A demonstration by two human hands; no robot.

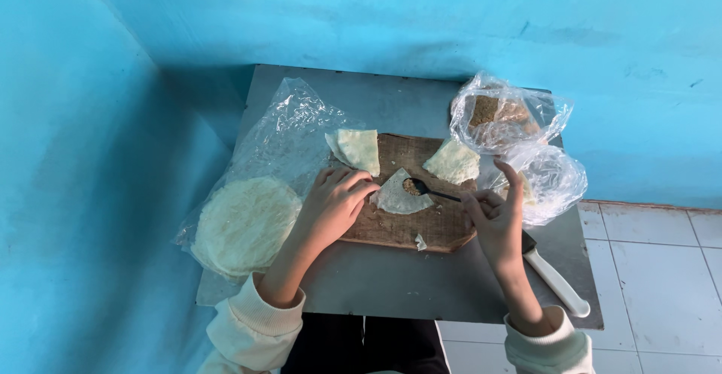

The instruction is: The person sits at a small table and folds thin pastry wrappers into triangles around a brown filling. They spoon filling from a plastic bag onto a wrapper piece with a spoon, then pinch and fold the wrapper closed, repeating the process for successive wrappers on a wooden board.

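The right hand (496,220) covers most of the knife (555,278) blade and the spoon (429,189) handle's end. The filling in the crumpled bag (505,114) is too blurred to identify. Both sleeves (252,329) run off the bottom edge.

A: State the colours of the worktop (398,284) and the wall (376,13).
B: Worktop: plain grey metal. Wall: bright blue, with faint darker smudges.
A: The cutting board (406,227)?
B: Brown wood, visible grain.
A: The wrapper pieces (359,148)?
B: Pale cream-green, translucent, finely textured. The filling on the dark spoon (429,190) is brown and speckled.
A: The knife handle (558,284)?
B: White. Sleeves are cream.
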